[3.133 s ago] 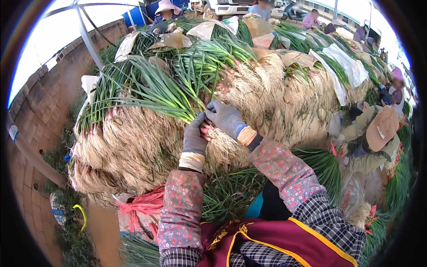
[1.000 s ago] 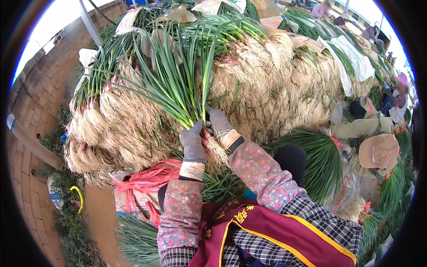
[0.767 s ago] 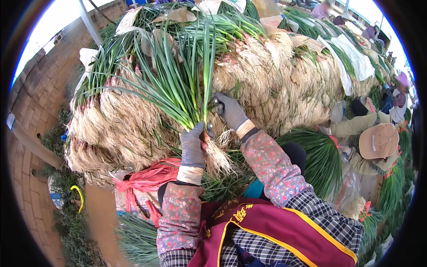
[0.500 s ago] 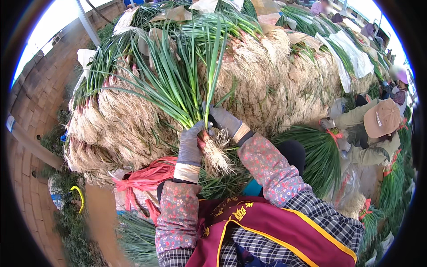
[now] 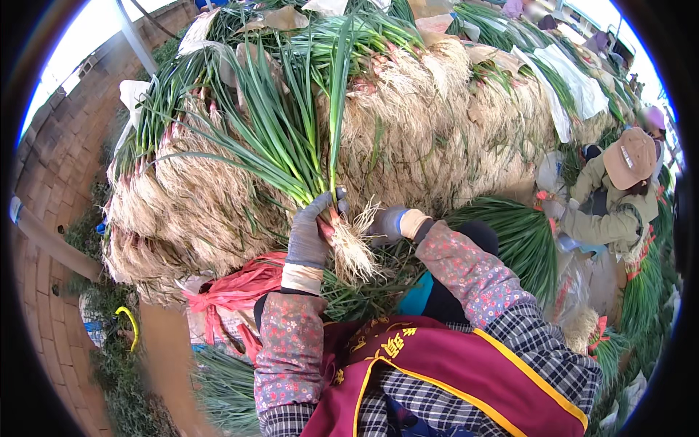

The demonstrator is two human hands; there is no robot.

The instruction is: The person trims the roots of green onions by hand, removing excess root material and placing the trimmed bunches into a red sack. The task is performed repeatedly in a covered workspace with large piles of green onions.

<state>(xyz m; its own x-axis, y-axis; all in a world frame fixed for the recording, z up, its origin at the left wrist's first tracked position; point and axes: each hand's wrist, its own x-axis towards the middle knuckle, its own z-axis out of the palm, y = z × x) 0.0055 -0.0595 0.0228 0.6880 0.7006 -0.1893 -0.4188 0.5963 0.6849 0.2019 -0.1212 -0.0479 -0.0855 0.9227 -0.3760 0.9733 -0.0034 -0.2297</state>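
Note:
My left hand (image 5: 309, 233), in a grey work glove, is closed around the lower stems of a small bunch of green garlic (image 5: 298, 156). The long leaves fan upward over the heap, and the reddish bases and pale roots (image 5: 353, 251) hang below my grip. Just right of those roots is my gloved right hand (image 5: 389, 223), low over loose green leaves. Its back faces me and its fingers are mostly hidden, so I cannot see whether anything is in them.
A tall heap of rooted green garlic (image 5: 437, 131) rises in front. Red plastic strips (image 5: 244, 284) lie left of my arm. At right, a person in a tan cap (image 5: 629, 160) handles a tied bundle (image 5: 513, 244). A grey pole (image 5: 54, 237) stands far left.
My right hand has let go of the stems and moved right and down beside the roots. The left hand keeps its hold on the bunch. The co-worker has shifted slightly.

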